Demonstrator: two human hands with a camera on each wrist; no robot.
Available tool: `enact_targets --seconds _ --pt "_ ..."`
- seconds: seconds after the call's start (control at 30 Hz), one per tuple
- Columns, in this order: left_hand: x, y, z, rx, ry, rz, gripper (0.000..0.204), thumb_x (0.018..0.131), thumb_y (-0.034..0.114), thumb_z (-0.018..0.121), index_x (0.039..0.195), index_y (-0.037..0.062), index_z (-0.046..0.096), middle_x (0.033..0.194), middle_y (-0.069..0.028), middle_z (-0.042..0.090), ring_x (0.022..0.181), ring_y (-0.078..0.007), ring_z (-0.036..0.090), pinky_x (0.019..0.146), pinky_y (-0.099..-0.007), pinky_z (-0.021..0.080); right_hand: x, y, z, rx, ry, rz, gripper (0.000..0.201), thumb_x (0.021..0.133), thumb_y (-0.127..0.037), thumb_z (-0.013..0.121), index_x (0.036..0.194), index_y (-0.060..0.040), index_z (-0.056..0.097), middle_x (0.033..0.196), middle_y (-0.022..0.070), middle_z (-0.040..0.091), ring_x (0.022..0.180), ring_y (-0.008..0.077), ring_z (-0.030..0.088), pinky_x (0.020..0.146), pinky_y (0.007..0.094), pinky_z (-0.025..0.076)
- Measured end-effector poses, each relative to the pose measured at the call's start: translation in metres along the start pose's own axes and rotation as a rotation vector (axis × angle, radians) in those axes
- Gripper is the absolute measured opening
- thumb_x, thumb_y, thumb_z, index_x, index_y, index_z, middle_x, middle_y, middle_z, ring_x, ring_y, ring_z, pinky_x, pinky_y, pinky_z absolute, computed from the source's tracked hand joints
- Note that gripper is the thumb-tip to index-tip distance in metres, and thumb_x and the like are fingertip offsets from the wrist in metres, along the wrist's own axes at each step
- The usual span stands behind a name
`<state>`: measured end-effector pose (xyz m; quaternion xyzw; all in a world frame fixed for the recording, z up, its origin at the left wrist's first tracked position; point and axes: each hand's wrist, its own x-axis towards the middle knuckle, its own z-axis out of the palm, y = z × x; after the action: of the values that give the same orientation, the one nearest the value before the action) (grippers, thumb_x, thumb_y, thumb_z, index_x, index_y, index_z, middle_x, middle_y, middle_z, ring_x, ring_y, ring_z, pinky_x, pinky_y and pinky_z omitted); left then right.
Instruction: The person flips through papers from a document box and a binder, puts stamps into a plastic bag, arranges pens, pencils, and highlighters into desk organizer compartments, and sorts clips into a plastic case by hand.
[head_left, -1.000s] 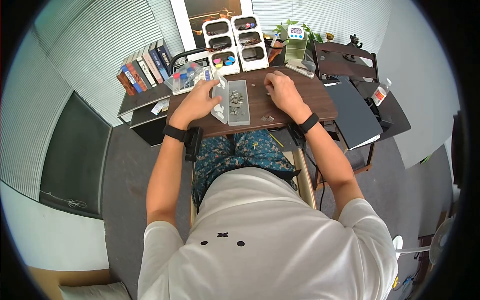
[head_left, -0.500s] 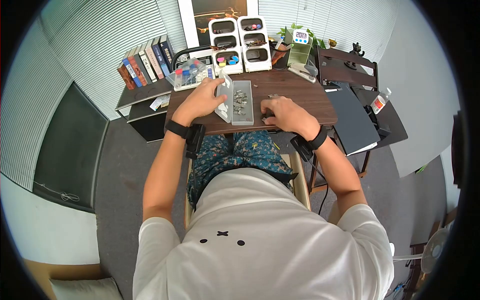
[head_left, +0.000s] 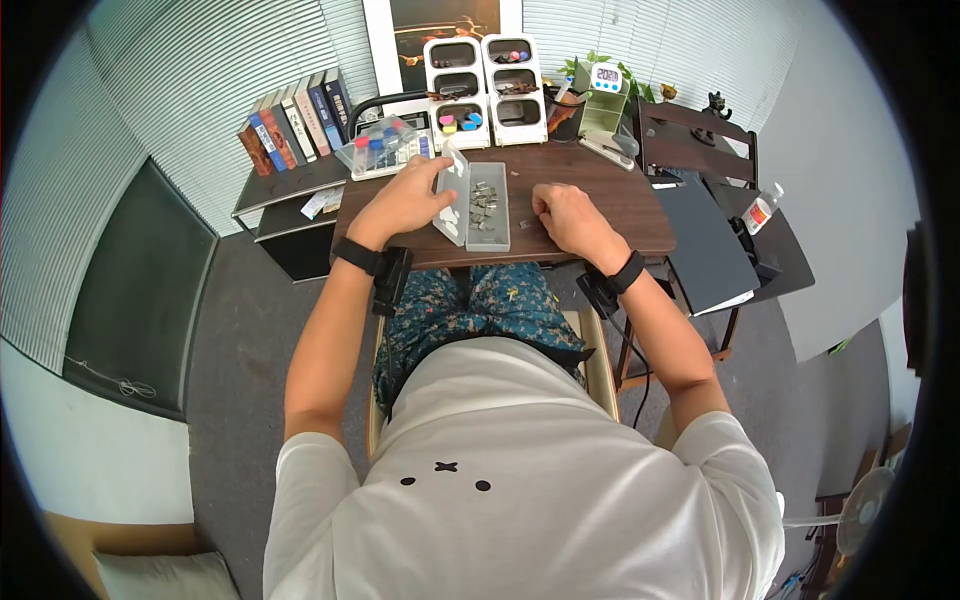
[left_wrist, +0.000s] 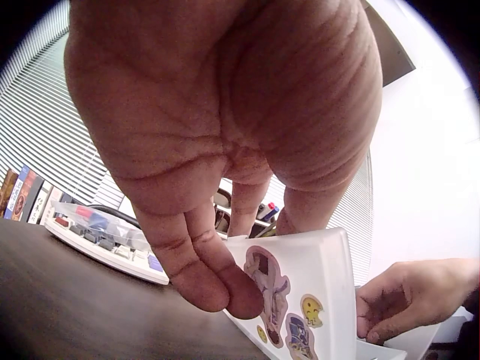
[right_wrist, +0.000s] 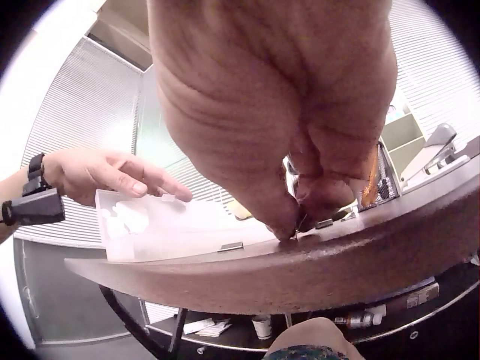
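On the wooden table stands a clear plastic box (head_left: 488,240) with small metal pieces (head_left: 484,203) in it. Its raised lid (head_left: 452,205), with stickers (left_wrist: 271,296) on it, is held by the left hand (head_left: 408,200), fingers behind and thumb on the upper edge. To the right of the box, the right hand (head_left: 572,220) is low over the tabletop. In the right wrist view its thumb and fingertips (right_wrist: 285,229) pinch a small metal piece (right_wrist: 302,223), partly hidden. Another metal clip (right_wrist: 231,246) lies on the table between the hand and the box.
Behind the box stand white compartment organizers (head_left: 515,90), a keyboard (head_left: 400,155) with a clear case on it, and a pen holder (head_left: 565,115). A stapler (head_left: 606,153) lies at the back right. Books (head_left: 295,125) stand left; a dark folder (head_left: 708,245) and bottle (head_left: 762,208) are right.
The right hand came down toward the table's front edge, then shifted slightly right and away from it. The left hand stays at the lid. The head view has shifted slightly.
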<state>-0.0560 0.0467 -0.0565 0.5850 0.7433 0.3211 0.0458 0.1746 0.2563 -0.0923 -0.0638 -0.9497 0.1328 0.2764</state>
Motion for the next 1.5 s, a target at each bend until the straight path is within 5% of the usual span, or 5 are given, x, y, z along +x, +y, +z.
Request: enact_targets --seconds 0.23,0.47,1.0,1.2,1.5 --pt "0.000 -0.001 0.002 -0.014 0.014 0.030 0.060 0.097 0.025 0.075 0.150 0.0019 0.057 0.107 -0.0125 0.053 0.088 -0.0225 0.054 0.083 -0.0352 0.049 0.024 -0.042 -0.008 0.505 0.156 0.166 0.008 0.086 0.003 0.071 0.092 0.0016 0.067 0.086 0.0190 0.070 0.085 0.0410 0.069 0.078 0.0465 0.056" --pt "0.000 0.000 0.000 -0.004 0.006 -0.001 0.061 0.097 0.025 0.076 0.150 0.0010 0.057 0.108 -0.0136 0.054 0.090 -0.0238 0.055 0.084 -0.0361 0.049 0.015 -0.018 -0.014 -0.048 0.013 0.065 0.018 0.086 -0.010 0.081 0.098 0.0011 0.072 0.096 0.0210 0.072 0.094 0.0375 0.071 0.083 0.0463 0.056" --pt "0.000 -0.003 0.001 0.020 0.002 0.019 0.062 0.098 0.027 0.073 0.150 -0.0020 0.055 0.118 -0.0212 0.058 0.102 -0.0327 0.061 0.094 -0.0399 0.050 0.015 -0.026 -0.005 0.068 -0.146 0.045 0.009 0.082 -0.002 0.075 0.084 0.0022 0.068 0.088 0.0236 0.072 0.088 0.0460 0.070 0.079 0.0504 0.055" --pt "0.002 -0.005 0.004 0.016 0.013 0.038 0.063 0.097 0.026 0.074 0.150 -0.0023 0.055 0.120 -0.0231 0.058 0.104 -0.0346 0.061 0.096 -0.0402 0.050 0.037 -0.033 -0.006 0.455 0.128 0.213 0.011 0.088 -0.002 0.076 0.096 0.0040 0.070 0.089 0.0176 0.075 0.081 0.0352 0.073 0.076 0.0427 0.057" --pt "0.001 0.000 0.001 0.011 -0.011 0.000 0.063 0.097 0.026 0.074 0.150 -0.0026 0.054 0.120 -0.0233 0.059 0.104 -0.0350 0.062 0.096 -0.0413 0.050 0.015 0.009 -0.004 -0.184 0.016 0.160 0.022 0.085 -0.011 0.081 0.106 -0.0050 0.077 0.109 0.0204 0.071 0.103 0.0435 0.069 0.092 0.0511 0.056"
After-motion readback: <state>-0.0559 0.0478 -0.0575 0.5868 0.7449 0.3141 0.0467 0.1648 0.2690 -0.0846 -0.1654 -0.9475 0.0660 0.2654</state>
